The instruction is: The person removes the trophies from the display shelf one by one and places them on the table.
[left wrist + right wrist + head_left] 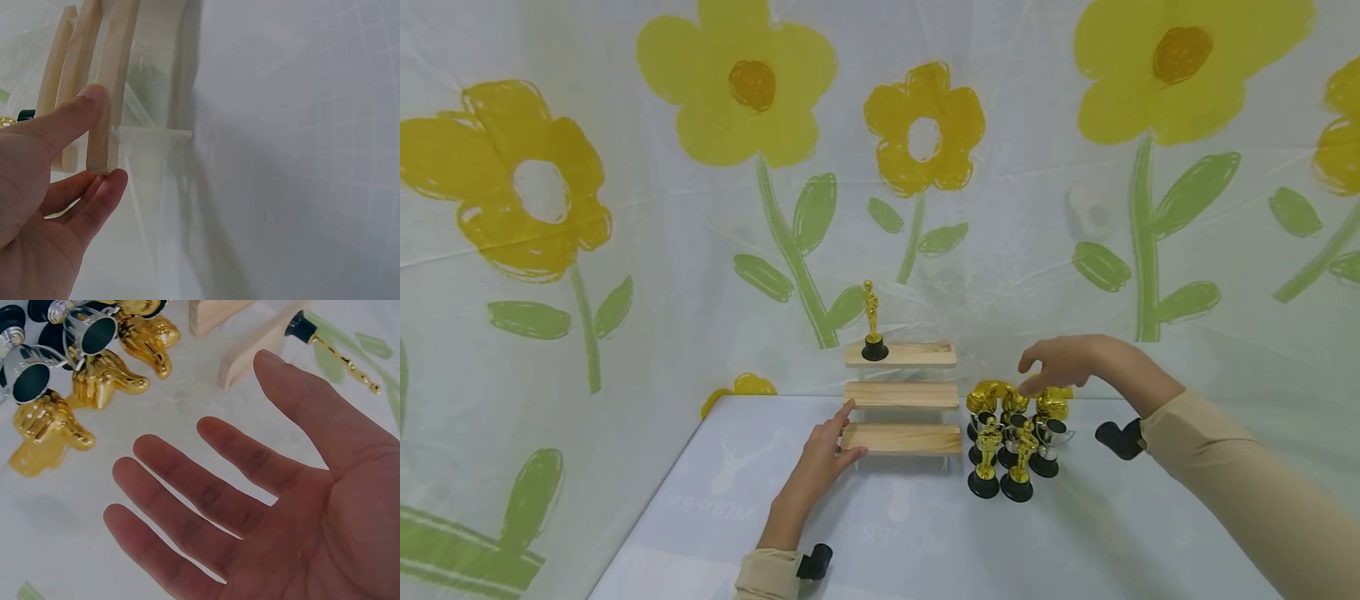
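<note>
A three-step wooden display shelf (901, 438) stands on the table, its tiers on clear supports. My left hand (822, 461) holds the left end of its lowest board (115, 75), thumb on one side and fingertips on the other. A gold figurine trophy (872, 321) with a black base stands at the left of the top tier. My right hand (1063, 363) hovers over the trophy group with fingers spread and nothing held. In that group are gold thumbs-up trophies (106, 381) at the back, silver cups (1051, 433) in the middle, and two gold figurine trophies (1021, 458) in front.
The white table (910, 542) meets a white cloth backdrop (1015, 250) printed with yellow flowers and green leaves. The trophies stand close together just right of the shelf. Black wrist mounts (1120, 439) sit on both sleeves.
</note>
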`<state>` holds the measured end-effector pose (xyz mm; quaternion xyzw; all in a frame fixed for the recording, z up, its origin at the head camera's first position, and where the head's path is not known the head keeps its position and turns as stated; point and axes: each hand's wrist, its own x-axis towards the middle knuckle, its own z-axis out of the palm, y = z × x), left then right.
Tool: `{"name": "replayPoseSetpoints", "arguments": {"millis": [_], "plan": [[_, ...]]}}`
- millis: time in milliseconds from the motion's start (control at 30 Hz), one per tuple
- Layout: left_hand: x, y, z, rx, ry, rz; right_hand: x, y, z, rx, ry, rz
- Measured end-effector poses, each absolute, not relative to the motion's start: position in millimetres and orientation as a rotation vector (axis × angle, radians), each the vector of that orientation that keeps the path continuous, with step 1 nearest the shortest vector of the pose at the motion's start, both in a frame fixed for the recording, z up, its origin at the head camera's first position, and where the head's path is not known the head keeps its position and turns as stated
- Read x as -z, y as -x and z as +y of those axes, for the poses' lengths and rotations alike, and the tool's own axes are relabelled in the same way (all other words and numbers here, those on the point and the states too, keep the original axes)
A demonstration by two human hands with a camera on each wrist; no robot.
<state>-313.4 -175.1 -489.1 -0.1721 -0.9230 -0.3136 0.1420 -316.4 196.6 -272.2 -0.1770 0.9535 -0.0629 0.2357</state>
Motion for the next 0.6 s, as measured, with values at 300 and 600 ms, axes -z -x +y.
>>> {"name": "replayPoseSetpoints", "arguments": {"millis": [300,600], "plan": [[487,312,-174,0.903,0.482,-2.68,260,330,167,0.154,0.424,2.604],[487,312,-175,0.899,0.495,-2.664,278,352,142,0.238,0.363,2.796]]}}
